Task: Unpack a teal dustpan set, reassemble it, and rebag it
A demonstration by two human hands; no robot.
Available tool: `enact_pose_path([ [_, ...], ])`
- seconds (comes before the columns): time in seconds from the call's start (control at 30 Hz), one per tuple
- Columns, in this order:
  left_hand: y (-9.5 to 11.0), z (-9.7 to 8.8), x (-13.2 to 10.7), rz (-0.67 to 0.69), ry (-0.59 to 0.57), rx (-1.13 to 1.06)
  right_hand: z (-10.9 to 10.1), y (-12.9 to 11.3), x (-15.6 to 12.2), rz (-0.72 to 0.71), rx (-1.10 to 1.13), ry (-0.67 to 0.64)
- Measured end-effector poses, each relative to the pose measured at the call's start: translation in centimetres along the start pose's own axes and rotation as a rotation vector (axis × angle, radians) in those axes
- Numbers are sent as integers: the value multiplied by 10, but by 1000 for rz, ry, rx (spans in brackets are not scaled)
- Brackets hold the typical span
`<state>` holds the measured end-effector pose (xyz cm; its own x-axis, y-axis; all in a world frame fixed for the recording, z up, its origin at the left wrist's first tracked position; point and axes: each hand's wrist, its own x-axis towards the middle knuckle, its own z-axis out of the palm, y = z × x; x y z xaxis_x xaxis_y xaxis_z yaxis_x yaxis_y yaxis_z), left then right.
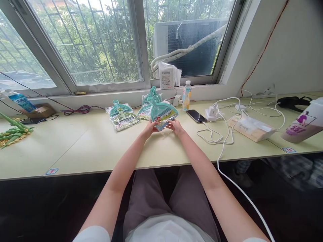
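Between my hands is a packaged mini dustpan-and-brush set (164,112), teal with a printed card, tilted up toward me in clear plastic. My left hand (150,128) grips its lower left edge, and my right hand (176,127) has fingers closed on its lower right. Just behind it more such teal sets (144,111) stand near the wall, partly hidden by the held one. Off to the left lies a small pile of the same packages (123,117), with a greener dustpan on top.
To the right are a drink bottle (186,95), a phone (196,116), a charger block (213,112) with looping white cables, a tissue pack (252,127) and a large cup (304,122). A plant (15,132) lies far left; a white package (167,77) stands on the sill.
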<state>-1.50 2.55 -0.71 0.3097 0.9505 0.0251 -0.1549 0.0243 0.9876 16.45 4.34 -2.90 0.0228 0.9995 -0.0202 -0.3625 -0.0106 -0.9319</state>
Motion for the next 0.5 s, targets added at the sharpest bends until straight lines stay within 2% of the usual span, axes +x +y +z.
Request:
enact_pose_path([
  [0.1, 3, -11, 4, -92, 37, -135, -11, -10, 1, 35, -156, -130],
  [0.13, 4, -16, 6, -134, 65, -179, -17, -13, 1, 22, -236, -136],
  [0.2, 6, -25, 8, -193, 147, -243, -28, -18, 2, -88, -458, -18],
  [0.27, 7, -34, 8, -190, 221, -296, -37, -19, 3, -296, -710, 164],
  [0.3, 8, -39, 8, -183, 235, -316, -40, -18, 4, -408, -820, 203],
  [0.4, 8, -49, 7, -197, 194, -312, -40, -10, 7, -634, -1006, 104],
  [0.5, 8, -55, 5, -228, 105, -217, -33, -5, 11, -678, -981, 34],
])
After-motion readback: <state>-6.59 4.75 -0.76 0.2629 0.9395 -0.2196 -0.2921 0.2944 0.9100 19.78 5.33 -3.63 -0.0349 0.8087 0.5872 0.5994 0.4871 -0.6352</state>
